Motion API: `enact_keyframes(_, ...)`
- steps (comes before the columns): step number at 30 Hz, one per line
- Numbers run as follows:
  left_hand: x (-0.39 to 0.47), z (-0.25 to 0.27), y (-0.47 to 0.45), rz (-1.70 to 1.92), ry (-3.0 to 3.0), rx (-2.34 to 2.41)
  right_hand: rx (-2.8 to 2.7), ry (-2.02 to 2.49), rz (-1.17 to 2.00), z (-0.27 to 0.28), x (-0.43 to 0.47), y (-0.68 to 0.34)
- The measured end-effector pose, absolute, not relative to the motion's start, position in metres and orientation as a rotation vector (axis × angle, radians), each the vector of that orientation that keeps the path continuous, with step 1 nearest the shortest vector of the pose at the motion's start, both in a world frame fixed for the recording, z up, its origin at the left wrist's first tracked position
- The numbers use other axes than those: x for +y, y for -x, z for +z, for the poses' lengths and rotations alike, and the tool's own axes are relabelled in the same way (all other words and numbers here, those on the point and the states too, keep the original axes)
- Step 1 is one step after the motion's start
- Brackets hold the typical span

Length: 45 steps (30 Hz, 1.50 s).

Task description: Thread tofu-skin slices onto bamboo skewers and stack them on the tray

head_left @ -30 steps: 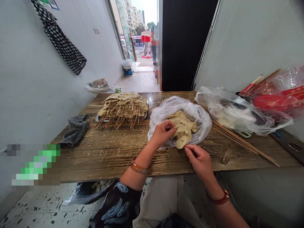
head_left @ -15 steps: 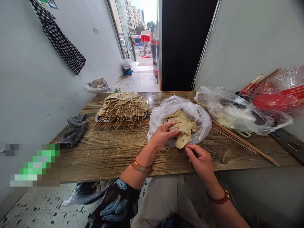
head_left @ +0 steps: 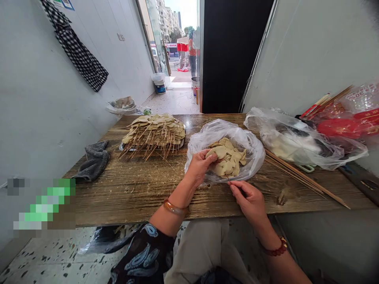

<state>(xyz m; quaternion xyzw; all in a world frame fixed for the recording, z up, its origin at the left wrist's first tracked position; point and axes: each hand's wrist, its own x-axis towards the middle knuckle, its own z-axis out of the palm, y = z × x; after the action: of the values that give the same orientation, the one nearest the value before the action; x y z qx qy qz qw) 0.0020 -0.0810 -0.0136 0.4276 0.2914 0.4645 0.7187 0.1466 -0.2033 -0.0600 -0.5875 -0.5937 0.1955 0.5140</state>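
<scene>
My left hand is closed, thumb and fingers pinching a thin beige food slice over an open clear plastic bag. More pale, flat slices lie bunched in that bag. Close to its front edge, my right hand pinches a thin wooden skewer. Only a short length of the stick shows; its upper part is hidden by the slices. Whether the held slice touches the skewer, I cannot tell.
Left of the bag, a metal tray bears a heap of skewered slices. A dark grey cloth lies at the table's left edge. Loose skewers lie to the right, beside another plastic bag. The wooden table ends near my lap.
My left hand has shifted slightly left and up, and now pinches a slice. The lowest slice near my right fingertips has moved up, exposing a short piece of skewer. My right hand stays nearly still.
</scene>
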Motion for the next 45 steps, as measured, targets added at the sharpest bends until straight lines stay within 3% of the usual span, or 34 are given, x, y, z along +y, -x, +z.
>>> enact_keyframes(33, -0.098, -0.019, -0.017, 0.790, -1.277, 0.655, -1.230, 1.469, 0.497, -0.065, -0.205, -0.147)
enact_keyframes(40, -0.084, -0.007, 0.000, 1.138, -1.447, 0.917, -1.044, 1.464, 0.493, -0.069, -0.207, -0.147)
enact_keyframes(45, -0.069, -0.014, 0.011, 1.184, -1.991, 1.219, -0.942, 1.451, 0.507, -0.068, -0.208, -0.147)
